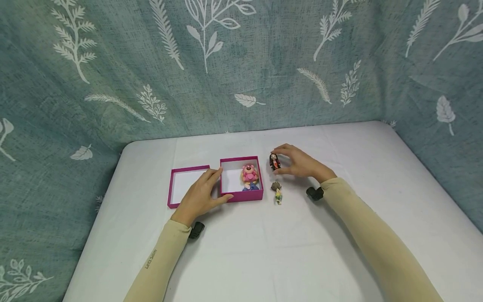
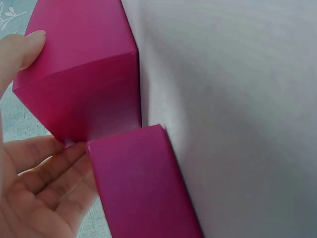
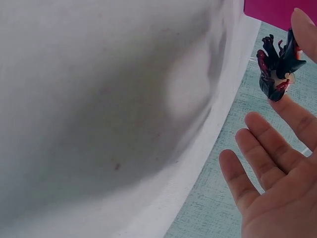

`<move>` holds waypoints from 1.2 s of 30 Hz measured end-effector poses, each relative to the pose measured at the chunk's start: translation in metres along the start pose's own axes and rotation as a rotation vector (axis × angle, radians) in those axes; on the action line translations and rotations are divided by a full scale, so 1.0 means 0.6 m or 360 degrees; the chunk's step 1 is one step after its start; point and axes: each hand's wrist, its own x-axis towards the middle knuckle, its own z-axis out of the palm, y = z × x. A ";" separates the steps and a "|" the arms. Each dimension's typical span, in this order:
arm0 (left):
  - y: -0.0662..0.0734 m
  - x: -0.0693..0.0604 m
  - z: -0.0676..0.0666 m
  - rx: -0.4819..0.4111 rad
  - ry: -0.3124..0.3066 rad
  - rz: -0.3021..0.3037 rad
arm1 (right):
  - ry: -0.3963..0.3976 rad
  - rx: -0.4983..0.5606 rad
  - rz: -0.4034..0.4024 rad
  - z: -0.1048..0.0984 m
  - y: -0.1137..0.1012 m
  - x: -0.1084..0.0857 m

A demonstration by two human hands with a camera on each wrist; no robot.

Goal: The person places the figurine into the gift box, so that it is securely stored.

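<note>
1. Beige sleeves (image 1: 377, 239), nearest the camera, reached over the white table (image 1: 234, 247).
2. Left hand (image 1: 201, 196) held the magenta box (image 1: 245, 196) by its near-left corner, thumb on front, fingers at the side; the walls looked light, stiff, dentable.
3. Magenta-edged tray (image 1: 170, 188), left of the box, was partly hidden by that hand.
4. Right hand (image 1: 299, 162) pinched the dark-haired figure (image 1: 275, 161) right of the box, thumb and forefinger at opposite ends, other fingers extended. It seemed light, hard, rather slippery; its thick body promised safer grip than thin projections.
5. Pink bear figure (image 1: 249, 173) lay inside the box.
6. Green figure (image 1: 278, 196), slimmest, lay outside; probably best taken mid-body.
</note>
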 end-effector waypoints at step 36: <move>0.002 -0.001 -0.004 -0.0002 0.0006 0.0013 | 0.0034 -0.0053 -0.0142 -0.012 -0.063 0.041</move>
